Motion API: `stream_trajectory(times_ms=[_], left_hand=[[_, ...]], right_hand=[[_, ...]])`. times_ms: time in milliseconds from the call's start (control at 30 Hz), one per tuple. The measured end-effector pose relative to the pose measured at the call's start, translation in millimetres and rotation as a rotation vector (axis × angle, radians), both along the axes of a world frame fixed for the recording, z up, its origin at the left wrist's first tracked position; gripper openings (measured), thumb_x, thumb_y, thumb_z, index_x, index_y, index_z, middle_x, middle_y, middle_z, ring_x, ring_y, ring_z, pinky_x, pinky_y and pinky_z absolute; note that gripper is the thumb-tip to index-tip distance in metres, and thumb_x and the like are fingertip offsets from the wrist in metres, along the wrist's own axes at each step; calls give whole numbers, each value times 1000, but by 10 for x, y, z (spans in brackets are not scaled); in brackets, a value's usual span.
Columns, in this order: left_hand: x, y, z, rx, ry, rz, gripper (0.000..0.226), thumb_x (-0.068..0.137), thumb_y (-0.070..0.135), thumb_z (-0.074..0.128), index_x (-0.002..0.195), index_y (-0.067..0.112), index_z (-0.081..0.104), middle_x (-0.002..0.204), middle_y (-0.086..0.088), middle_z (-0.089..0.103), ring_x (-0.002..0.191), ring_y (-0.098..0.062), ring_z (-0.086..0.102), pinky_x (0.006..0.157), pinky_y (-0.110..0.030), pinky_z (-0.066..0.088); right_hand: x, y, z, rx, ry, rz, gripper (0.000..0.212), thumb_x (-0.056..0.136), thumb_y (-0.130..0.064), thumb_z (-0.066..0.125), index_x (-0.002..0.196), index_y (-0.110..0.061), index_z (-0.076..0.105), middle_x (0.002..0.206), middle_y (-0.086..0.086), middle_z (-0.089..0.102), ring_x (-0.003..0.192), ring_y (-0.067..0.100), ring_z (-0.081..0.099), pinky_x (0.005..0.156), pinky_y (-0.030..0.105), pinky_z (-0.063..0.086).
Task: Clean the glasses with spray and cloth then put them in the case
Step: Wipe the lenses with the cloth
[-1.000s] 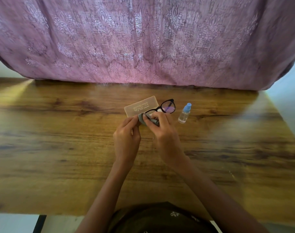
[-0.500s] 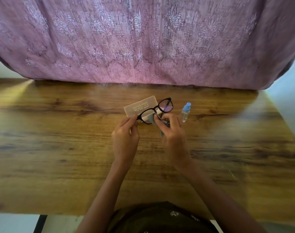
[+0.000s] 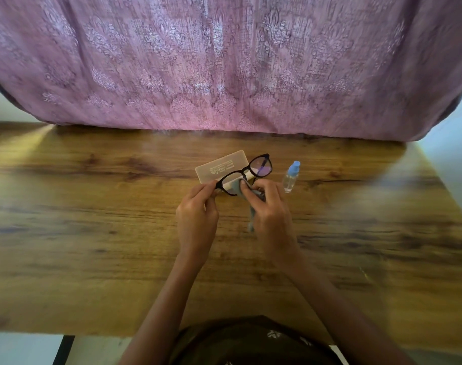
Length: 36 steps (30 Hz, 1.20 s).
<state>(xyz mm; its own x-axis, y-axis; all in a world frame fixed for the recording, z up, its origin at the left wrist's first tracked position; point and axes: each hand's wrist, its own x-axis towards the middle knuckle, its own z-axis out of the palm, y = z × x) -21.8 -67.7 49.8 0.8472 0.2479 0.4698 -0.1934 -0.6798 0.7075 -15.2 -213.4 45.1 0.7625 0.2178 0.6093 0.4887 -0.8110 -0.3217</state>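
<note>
Black-framed glasses (image 3: 261, 167) are held up above the wooden table (image 3: 92, 233). My left hand (image 3: 197, 219) pinches the frame's left end. My right hand (image 3: 270, 217) presses a grey cloth (image 3: 237, 185) against the left lens, and a tail of the cloth hangs below the hand. The right lens is uncovered. Behind the glasses, a translucent beige case (image 3: 222, 165) lies flat and closed on the table. A small clear spray bottle (image 3: 290, 176) with a blue cap stands just right of my right hand.
A purple patterned curtain (image 3: 224, 61) hangs along the table's far edge. Bare wood spreads to the left and right of my hands. The table's near edge runs just in front of my body.
The glasses have tilted so both lenses now show. The cloth moved from wrapping the left end onto the left lens, and my right hand shifted a little right.
</note>
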Motion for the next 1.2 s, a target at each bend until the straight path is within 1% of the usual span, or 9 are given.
stream_trajectory(times_ms=[167, 333, 433, 600, 733, 833, 933, 1033, 1200], left_hand=[[7, -1, -2, -8, -6, 3, 24, 88, -2, 64, 110, 0, 71, 103, -11, 73, 89, -22, 70, 72, -41, 59], [4, -8, 15, 4, -4, 1, 26, 87, -5, 61, 111, 0, 70, 104, -12, 73, 90, -24, 70, 73, -42, 59], [-4, -19, 21, 18, -12, -16, 26, 87, -4, 60, 111, 0, 71, 104, -12, 73, 91, -25, 70, 73, -42, 59], [-4, -12, 7, 33, -19, -26, 27, 86, -6, 63, 111, 0, 71, 104, -12, 73, 91, -25, 70, 72, -42, 59], [12, -6, 0, 30, -42, -22, 24, 85, -5, 66, 108, -1, 71, 101, -12, 73, 88, -26, 71, 68, -42, 59], [13, -9, -9, 26, -36, -21, 25, 85, -5, 65, 110, -1, 71, 102, -12, 73, 89, -26, 70, 68, -43, 59], [16, -8, -14, -5, -23, -13, 25, 86, -6, 65, 110, -1, 71, 103, -12, 73, 89, -25, 70, 69, -44, 59], [17, -3, -17, -24, -11, -3, 24, 87, -5, 64, 110, 0, 71, 104, -12, 73, 90, -24, 70, 71, -43, 59], [21, 1, -11, -30, -9, 18, 24, 87, -3, 64, 110, 1, 71, 103, -10, 73, 88, -23, 70, 70, -43, 59]], right_hand=[[10, 40, 8, 14, -28, 15, 37, 83, 3, 69, 119, 6, 64, 103, 17, 63, 95, 25, 57, 86, 18, 45], [-18, 157, -21, -1, -46, 91, 32, 89, -5, 61, 120, 7, 63, 107, 18, 63, 103, 23, 52, 86, 24, 53], [6, 208, -15, 2, -37, 102, 35, 88, -1, 67, 122, 6, 61, 109, 18, 62, 102, 28, 57, 83, 31, 56], [110, 152, 27, 14, -63, 66, 40, 81, 2, 73, 120, 6, 63, 107, 19, 62, 103, 27, 54, 86, 31, 54], [204, 34, 50, 17, -68, 6, 38, 80, 5, 73, 117, 7, 66, 104, 20, 62, 101, 27, 52, 81, 34, 56], [195, 9, 40, 11, -84, -1, 38, 78, 5, 75, 115, 7, 66, 104, 20, 63, 102, 23, 47, 85, 32, 54], [139, -4, 1, -8, -84, -25, 38, 78, 2, 74, 116, 6, 67, 101, 19, 63, 99, 21, 47, 88, 21, 44], [94, 10, -4, -19, -81, -45, 35, 81, 0, 67, 115, 6, 67, 100, 18, 64, 98, 21, 48, 90, 18, 39], [45, 84, 9, 15, -60, -4, 31, 91, -7, 56, 118, 7, 65, 102, 17, 64, 95, 24, 56, 86, 20, 48]])
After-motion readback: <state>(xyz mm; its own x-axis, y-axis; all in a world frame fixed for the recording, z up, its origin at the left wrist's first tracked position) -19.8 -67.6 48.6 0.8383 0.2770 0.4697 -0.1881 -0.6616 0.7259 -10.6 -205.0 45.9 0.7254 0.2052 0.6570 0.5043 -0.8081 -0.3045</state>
